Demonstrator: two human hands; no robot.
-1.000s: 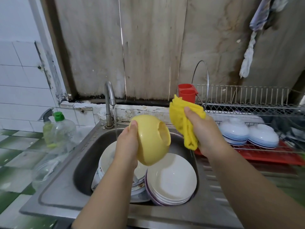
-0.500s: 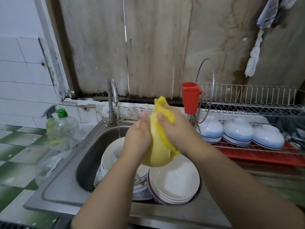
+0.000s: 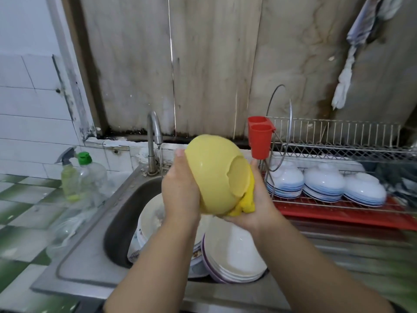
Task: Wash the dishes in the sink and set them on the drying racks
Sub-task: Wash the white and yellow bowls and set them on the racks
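Here's the yellow bowl [image 3: 216, 175], up in the air above the sink [image 3: 90, 263], tipped so its round foot faces the camera and slightly right, its mouth turned away; smooth pale-yellow plastic, glossy, the foot ring a flat disc low on the right side. Tucked under that foot is a yellow cloth [image 3: 244, 205], brighter than the bowl, bunched and poking out below. Down in the basin, a stack of white plates [image 3: 234, 256] with purple rims sits at the right, and more white dishes [image 3: 151, 218] lean at the left. A thin stream runs from the steel tap [image 3: 153, 136] behind.

Round the room: green-and-white checked counter tiles on the left, with a green-capped bottle [image 3: 90, 175] and a spray bottle [image 3: 67, 172] beside it. On the right, a wire drying rack [image 3: 338, 141] over a red tray [image 3: 349, 213], three upturned white bowls [image 3: 325, 184] with blue bands in a row on its lower tier, a red cutlery cup [image 3: 259, 137] hooked at its left end. Stained panelled wall behind; a rag [image 3: 345, 82] hangs upper right.

Now the hands: the left hand [image 3: 180, 195] grips the bowl's left side, thumb up on its shell, fingers hidden behind. The right hand [image 3: 257, 208] cups from below and right, fingers curled round the cloth, pressing it to the bowl's base
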